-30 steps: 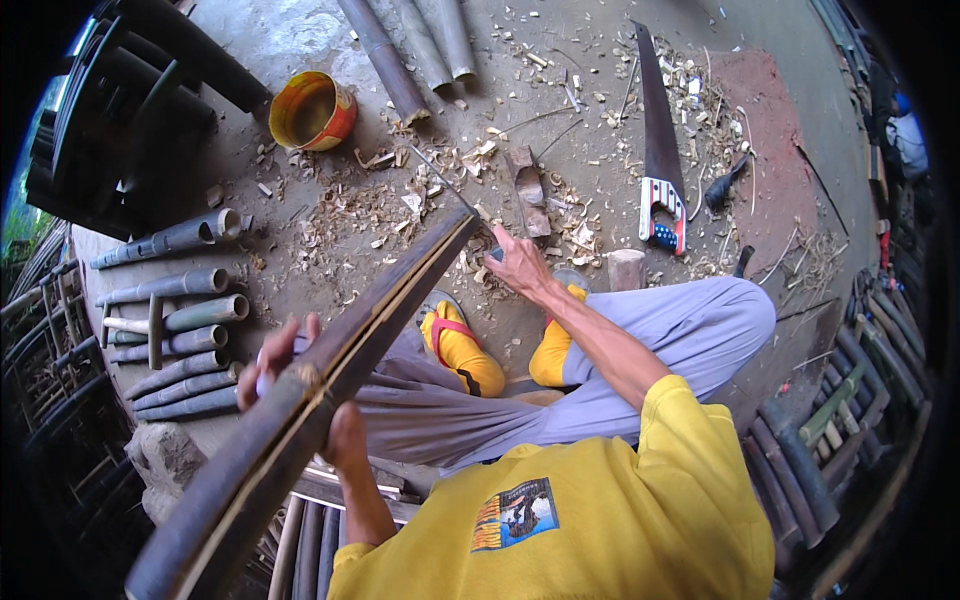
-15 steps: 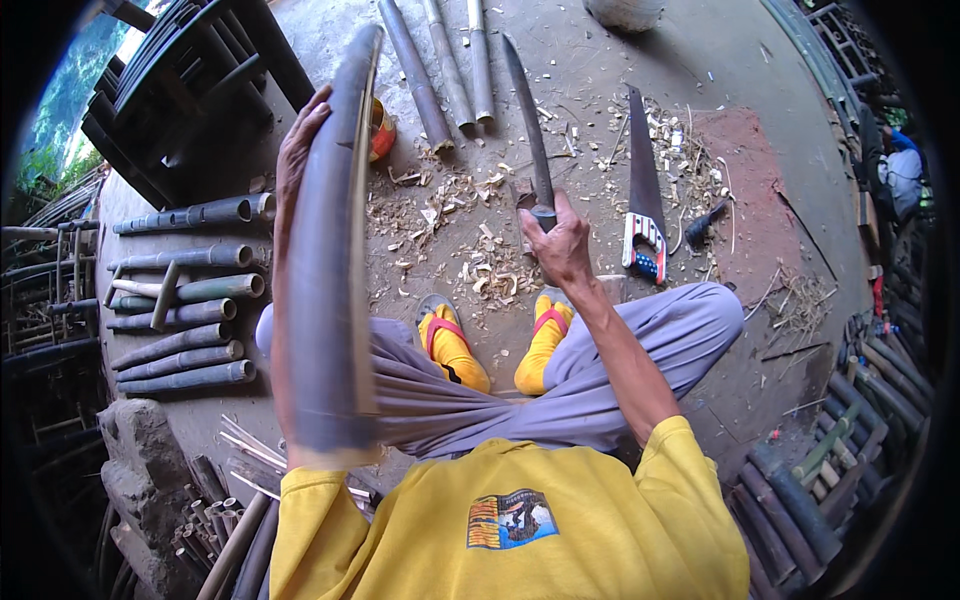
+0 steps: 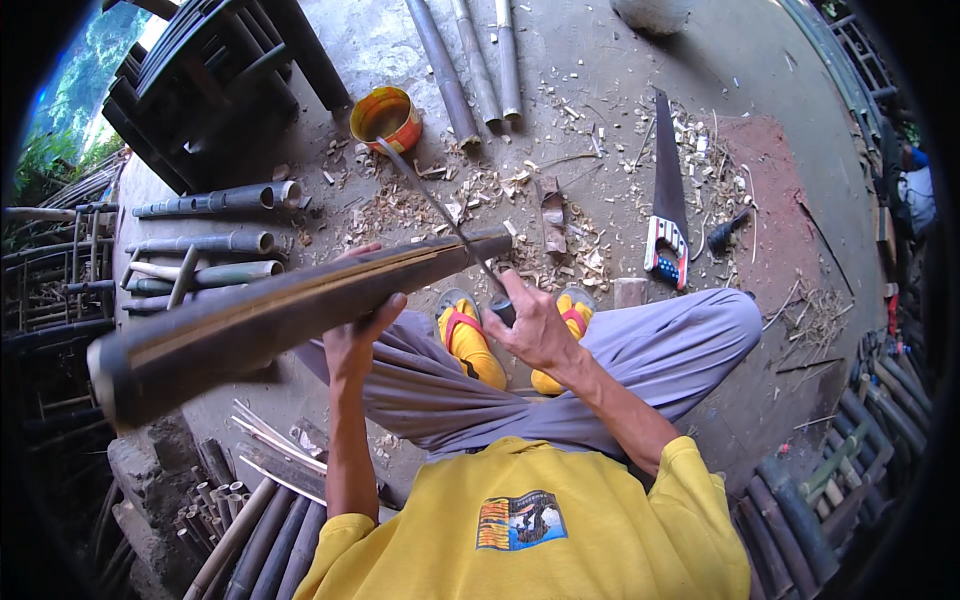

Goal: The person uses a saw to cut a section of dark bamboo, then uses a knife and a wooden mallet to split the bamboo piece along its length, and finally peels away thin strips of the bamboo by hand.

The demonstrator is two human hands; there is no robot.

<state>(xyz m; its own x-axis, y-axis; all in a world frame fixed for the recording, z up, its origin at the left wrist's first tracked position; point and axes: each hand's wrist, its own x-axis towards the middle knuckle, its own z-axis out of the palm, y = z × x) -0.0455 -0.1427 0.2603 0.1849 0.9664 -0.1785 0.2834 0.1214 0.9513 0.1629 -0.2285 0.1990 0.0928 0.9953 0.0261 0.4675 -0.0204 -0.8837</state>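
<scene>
My left hand [image 3: 358,335] grips a thick, dark bamboo pole [image 3: 250,318] that slants from the near left up toward the middle. A pale strip of bare wood runs along the pole's upper side. In my right hand [image 3: 538,328] is a machete [image 3: 430,200], held by its handle. Its long, narrow blade crosses over the pole's far end and points away to the left; whether it touches the bamboo I cannot tell.
Wood chips lie around my feet. An orange-yellow bucket [image 3: 387,120] stands beyond the blade. A handsaw [image 3: 668,195] lies at right. Cut bamboo lengths [image 3: 205,242] are at left, with longer poles [image 3: 443,70] at the back. A dark bamboo chair-like frame [image 3: 215,75] stands far left.
The bamboo pole has swung from upright to a leftward slant, its near end now at left. The machete has tipped left, and its blade now crosses the pole's far end.
</scene>
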